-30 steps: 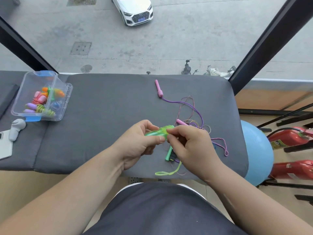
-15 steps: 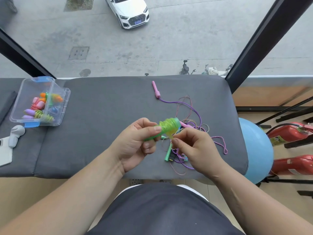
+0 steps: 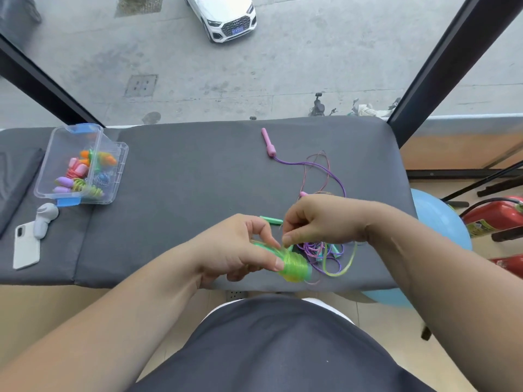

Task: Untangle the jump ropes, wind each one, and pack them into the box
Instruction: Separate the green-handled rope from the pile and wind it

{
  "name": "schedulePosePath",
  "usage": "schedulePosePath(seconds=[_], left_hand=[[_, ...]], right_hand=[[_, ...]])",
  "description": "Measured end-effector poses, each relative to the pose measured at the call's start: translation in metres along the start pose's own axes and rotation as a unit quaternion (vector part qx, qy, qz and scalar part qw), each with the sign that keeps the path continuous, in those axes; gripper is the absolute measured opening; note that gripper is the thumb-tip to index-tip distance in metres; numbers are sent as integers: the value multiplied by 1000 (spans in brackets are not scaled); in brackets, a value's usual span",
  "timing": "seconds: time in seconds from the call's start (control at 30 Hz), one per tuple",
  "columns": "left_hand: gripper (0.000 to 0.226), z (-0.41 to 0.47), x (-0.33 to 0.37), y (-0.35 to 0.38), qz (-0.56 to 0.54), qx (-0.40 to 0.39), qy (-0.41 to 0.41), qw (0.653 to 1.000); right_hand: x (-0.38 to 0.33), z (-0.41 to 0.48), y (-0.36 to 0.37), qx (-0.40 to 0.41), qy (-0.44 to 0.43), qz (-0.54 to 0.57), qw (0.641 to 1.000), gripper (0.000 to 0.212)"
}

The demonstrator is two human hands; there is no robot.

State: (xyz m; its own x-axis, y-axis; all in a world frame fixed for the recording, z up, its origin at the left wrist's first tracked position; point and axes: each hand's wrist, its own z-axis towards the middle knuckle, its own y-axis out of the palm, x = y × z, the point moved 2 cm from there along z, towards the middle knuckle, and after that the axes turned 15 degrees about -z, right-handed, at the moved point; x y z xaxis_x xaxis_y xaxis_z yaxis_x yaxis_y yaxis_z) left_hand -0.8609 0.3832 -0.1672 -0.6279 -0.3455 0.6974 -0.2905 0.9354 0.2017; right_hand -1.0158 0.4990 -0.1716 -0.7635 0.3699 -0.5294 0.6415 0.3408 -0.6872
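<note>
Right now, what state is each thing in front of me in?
green rope, partly wound, tail loose
left hand, grips the green rope's coil
right hand, pinches the green rope's tail
purple rope, unwound and tangled
box, open, wound ropes inside

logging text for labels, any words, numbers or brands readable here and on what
None can be read.
Blue number plate on the white car: too small and blurred.
Yellow label on the red fire extinguisher: blurred.
</note>
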Motion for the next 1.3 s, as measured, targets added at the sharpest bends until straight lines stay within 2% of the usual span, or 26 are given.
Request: schedulePosePath(seconds=[0.07, 0.17, 0.23, 0.3, 0.37, 0.43, 0.6, 0.7, 0.8, 1.03, 1.17, 1.3], left_hand=[[32, 3, -5, -3, 41, 44, 12, 998], [35, 9, -13, -11, 77, 122, 37, 989], [38, 11, -18, -16, 19, 159, 49, 986], [39, 12, -22, -17, -90, 175, 62, 979], [39, 14, -22, -14, -174, 168, 76, 967], [35, 15, -19, -12, -210, 157, 80, 962], [35, 18, -6, -13, -187, 112, 63, 974], [37, 19, 1, -9, -163, 130, 97, 973], [38, 21, 5, -5, -178, 152, 113, 966], [33, 32, 19, 2, -326, 151, 127, 925], [22, 32, 20, 6, -372, 145, 137, 906], [15, 26, 18, 12, -400, 99, 128, 902]], right_hand=[[-11, 9, 0, 8, 34, -18, 999, 17], [-26, 14, 4, 66, 76, 0, 995, 13], [-34, 13, 10, 90, 87, -7, 992, 16], [-38, 12, 16, 129, 93, -1, 987, 18], [-36, 10, 20, 191, 104, 50, 975, 15], [-31, 8, 24, 257, 117, 108, 953, 12], [-24, 4, 35, 315, 120, 215, 917, 18], [-18, 2, 37, 331, 114, 267, 898, 16], [-18, -2, 37, 356, 108, 278, 886, 13], [-21, -18, 44, 462, 70, 211, 858, 11], [-18, -21, 54, 470, 70, 228, 850, 7], [-9, -20, 54, 408, 72, 351, 839, 11]])
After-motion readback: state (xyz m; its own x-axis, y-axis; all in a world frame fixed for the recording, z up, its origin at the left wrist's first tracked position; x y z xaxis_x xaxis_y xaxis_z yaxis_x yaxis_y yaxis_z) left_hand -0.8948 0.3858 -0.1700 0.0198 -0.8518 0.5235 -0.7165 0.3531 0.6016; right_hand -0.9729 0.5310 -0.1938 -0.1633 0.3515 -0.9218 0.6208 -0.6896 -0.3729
